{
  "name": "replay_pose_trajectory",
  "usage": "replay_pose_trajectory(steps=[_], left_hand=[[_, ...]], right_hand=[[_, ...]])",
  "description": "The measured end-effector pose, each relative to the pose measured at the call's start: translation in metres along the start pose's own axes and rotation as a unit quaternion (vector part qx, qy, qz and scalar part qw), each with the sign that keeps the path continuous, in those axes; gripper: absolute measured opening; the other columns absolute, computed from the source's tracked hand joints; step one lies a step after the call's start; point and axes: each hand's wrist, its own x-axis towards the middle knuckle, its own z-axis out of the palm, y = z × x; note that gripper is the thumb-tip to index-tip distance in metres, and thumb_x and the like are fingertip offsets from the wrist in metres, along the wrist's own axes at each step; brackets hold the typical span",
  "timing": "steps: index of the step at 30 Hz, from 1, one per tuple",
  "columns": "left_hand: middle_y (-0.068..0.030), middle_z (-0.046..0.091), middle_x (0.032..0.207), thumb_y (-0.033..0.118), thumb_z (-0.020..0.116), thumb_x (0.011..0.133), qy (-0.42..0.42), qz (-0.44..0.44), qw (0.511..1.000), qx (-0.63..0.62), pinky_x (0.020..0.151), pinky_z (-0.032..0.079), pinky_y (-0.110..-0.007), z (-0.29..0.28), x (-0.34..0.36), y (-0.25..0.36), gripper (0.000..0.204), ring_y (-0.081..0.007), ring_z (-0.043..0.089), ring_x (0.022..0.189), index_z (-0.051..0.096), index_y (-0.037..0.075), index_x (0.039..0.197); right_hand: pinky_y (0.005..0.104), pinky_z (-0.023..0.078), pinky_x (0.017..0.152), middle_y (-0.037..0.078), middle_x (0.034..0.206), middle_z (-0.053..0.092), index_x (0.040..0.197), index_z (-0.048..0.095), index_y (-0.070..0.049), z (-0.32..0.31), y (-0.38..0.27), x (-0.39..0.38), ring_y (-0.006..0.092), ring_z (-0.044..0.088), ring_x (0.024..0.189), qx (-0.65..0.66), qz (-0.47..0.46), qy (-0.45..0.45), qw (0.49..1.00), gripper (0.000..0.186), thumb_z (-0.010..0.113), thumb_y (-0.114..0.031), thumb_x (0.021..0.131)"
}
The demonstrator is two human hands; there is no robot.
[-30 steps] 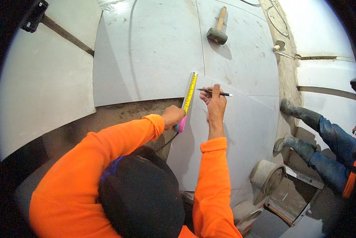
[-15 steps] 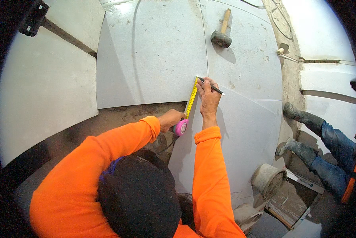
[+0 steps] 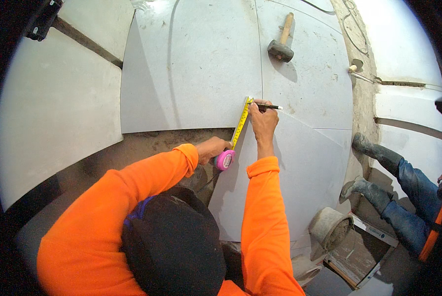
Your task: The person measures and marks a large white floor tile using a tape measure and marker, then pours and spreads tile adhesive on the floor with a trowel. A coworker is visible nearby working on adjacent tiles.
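My left hand (image 3: 212,148) is closed on a pink tape measure (image 3: 225,160) at the edge of a bare strip of ground. Its yellow blade (image 3: 241,123) runs up and slightly right over the grey floor tiles (image 3: 196,64), ending close to my right fingertips. My right hand (image 3: 264,123) grips a black pen (image 3: 268,106) with a white end, held almost level, its tip side by the end of the blade. Under my right forearm lies a grey tile (image 3: 304,172) whose slanted edge crosses the tiles beyond.
A rubber mallet (image 3: 281,51) lies on the far tiles. To the right are a mortar-caked bucket (image 3: 331,228), a wooden-handled tool (image 3: 352,68) and another person's boots (image 3: 376,148). Dark soil (image 3: 152,148) shows left of my left hand, beside pale panels (image 3: 58,108).
My right hand has shifted slightly right, and the pen has swung from a slant to nearly level. The left hand still holds the tape measure in about the same place.
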Motion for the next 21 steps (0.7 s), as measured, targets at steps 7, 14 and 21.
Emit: replay_pose_trajectory(steps=[7, 14, 21], left_hand=[[-0.0056, 0.072, 0.09, 0.036, 0.058, 0.105, -0.015, 0.005, 1.0, -0.019, 0.069, 0.056, -0.038, 0.001, 0.002, -0.001, 0.036, -0.0161, 0.069, 0.075, 0.071, 0.003, 0.104], [-0.0067, 0.073, 0.089, 0.035, 0.056, 0.107, -0.008, -0.001, 1.0, -0.009, 0.067, 0.056, -0.036, 0.002, 0.009, -0.005, 0.036, -0.0166, 0.07, 0.073, 0.071, 0.002, 0.105], [-0.0065, 0.074, 0.09, 0.036, 0.054, 0.107, -0.012, 0.01, 1.0, -0.002, 0.068, 0.056, -0.037, 0.002, 0.003, -0.001, 0.038, -0.0168, 0.07, 0.073, 0.071, 0.002, 0.106]], right_hand=[[0.0348, 0.058, 0.076, 0.012, 0.089, 0.076, 0.101, 0.075, -0.003, -0.001, -0.008, 0.001, 0.0197, 0.073, 0.08, -0.019, 0.015, -0.005, 1.0, 0.021, 0.074, -0.02, 0.088], [0.0341, 0.058, 0.075, 0.012, 0.089, 0.076, 0.102, 0.075, -0.002, -0.002, -0.006, 0.001, 0.0188, 0.073, 0.08, -0.043, -0.014, -0.009, 0.999, 0.021, 0.074, -0.018, 0.089], [0.0297, 0.061, 0.078, 0.014, 0.095, 0.075, 0.109, 0.069, 0.005, -0.008, -0.004, -0.003, 0.0183, 0.074, 0.083, 0.093, 0.013, 0.009, 0.996, 0.021, 0.071, -0.009, 0.094]])
